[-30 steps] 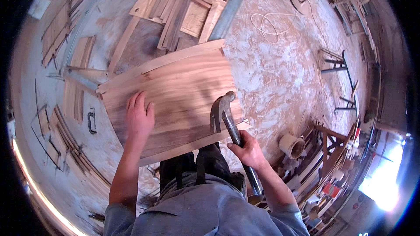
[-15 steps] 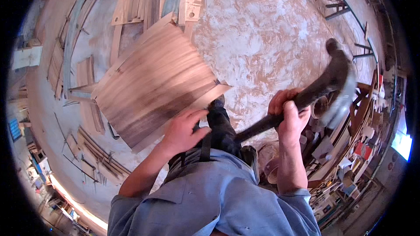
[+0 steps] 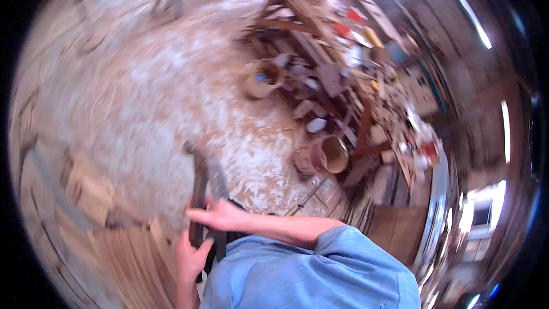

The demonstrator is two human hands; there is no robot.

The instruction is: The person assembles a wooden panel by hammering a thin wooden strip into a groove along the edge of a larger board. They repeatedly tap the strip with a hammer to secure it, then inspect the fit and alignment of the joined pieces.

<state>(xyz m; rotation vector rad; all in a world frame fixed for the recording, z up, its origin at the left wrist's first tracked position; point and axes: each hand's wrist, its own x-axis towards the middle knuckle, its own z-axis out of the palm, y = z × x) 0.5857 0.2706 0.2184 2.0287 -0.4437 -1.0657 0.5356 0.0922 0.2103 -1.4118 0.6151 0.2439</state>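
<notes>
The picture is blurred by motion. A hammer (image 3: 200, 174) with a dark handle and a curved grey part stands up in front of me, left of the middle. My right hand (image 3: 220, 216) reaches across from the right and is closed round it. Just below, my left hand (image 3: 191, 256) has its fingers and thumb on either side of the lower handle; smear hides part of the grip. Close beside that hand, at the lower left, is a striped wooden panel (image 3: 134, 260), cut off by the picture's rim.
A pale bucket (image 3: 263, 83) stands ahead, and a pinkish bucket (image 3: 310, 159) lies nearer. To the right, a long heap of wood scraps (image 3: 374, 86) rests over brown timber supports. More boards (image 3: 91, 191) and a teal bar (image 3: 51, 180) lie at the left.
My view has swung right, moving the wooden panel to the lower left. The hammer has come in close to my body, and my left hand has closed on its handle below my right hand.
</notes>
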